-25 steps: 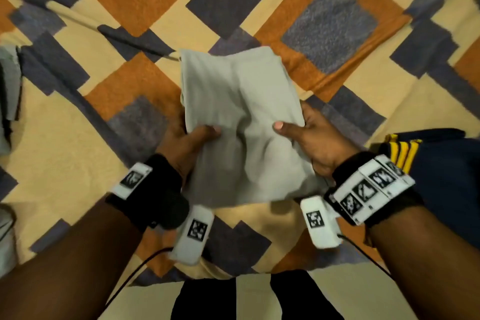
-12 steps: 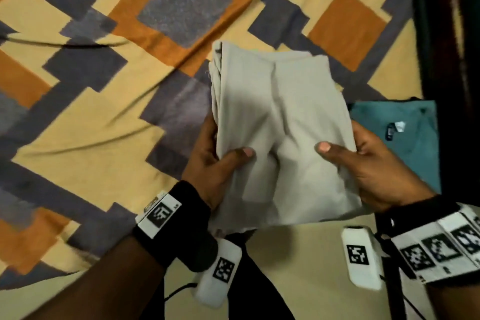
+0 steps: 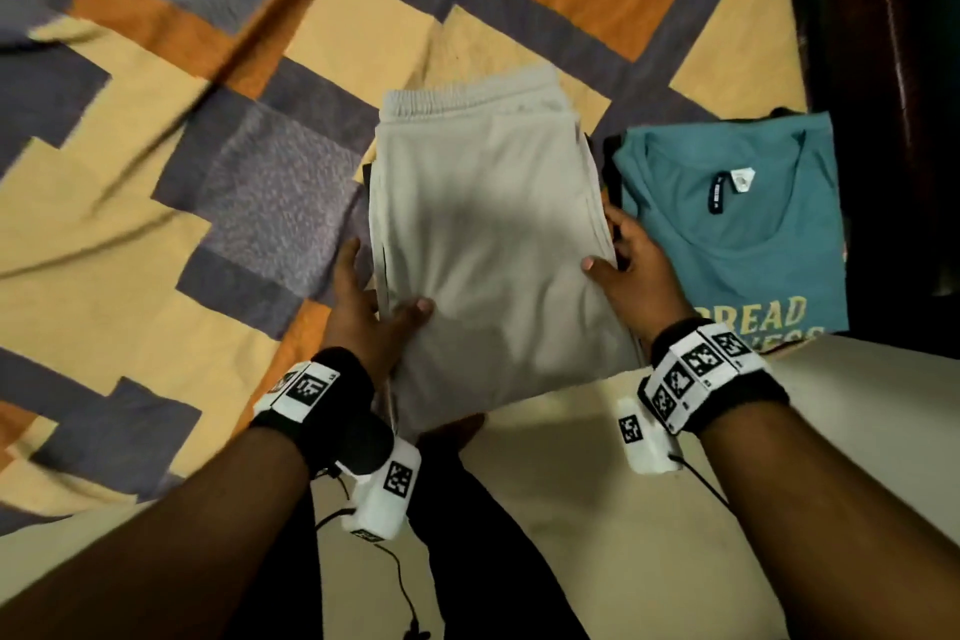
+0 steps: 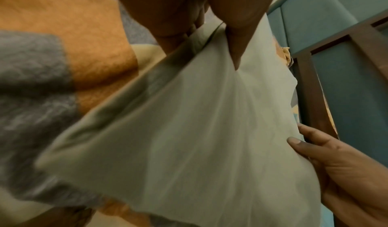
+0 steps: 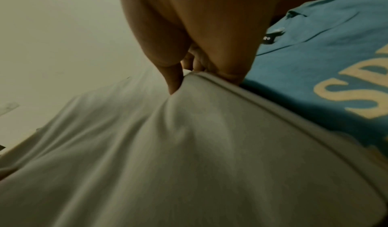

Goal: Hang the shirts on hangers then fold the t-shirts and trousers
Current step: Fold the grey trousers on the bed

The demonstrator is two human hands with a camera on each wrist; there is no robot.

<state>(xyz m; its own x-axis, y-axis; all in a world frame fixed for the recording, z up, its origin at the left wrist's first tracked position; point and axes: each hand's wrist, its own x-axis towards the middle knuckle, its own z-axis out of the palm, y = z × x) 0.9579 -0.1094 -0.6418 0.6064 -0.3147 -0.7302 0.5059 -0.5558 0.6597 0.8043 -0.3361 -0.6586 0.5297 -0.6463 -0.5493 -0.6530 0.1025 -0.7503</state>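
Note:
Folded beige trousers (image 3: 483, 244) with an elastic waistband at the far end are held flat over the patterned bedspread (image 3: 130, 203). My left hand (image 3: 363, 312) grips their left edge, thumb on top and fingers underneath. My right hand (image 3: 628, 265) grips the right edge the same way. In the left wrist view the thumb presses into the beige trousers (image 4: 189, 139), and the right hand (image 4: 335, 161) shows at the lower right. The right wrist view shows thumb and fingers pinching the trousers' (image 5: 189, 156) edge. A folded teal t-shirt (image 3: 737, 224) lies just to their right.
The teal t-shirt (image 5: 335, 64) carries yellow lettering and sits at the bed's right corner. A dark wooden bed frame (image 3: 883, 94) runs along the right. Pale floor (image 3: 623, 509) lies in front of the bed, where my dark-trousered legs (image 3: 467, 561) stand.
Both hands have carried the folded trousers rightward along the bed until they sit beside the teal t-shirt. The navy garment with yellow stripes has left the view.

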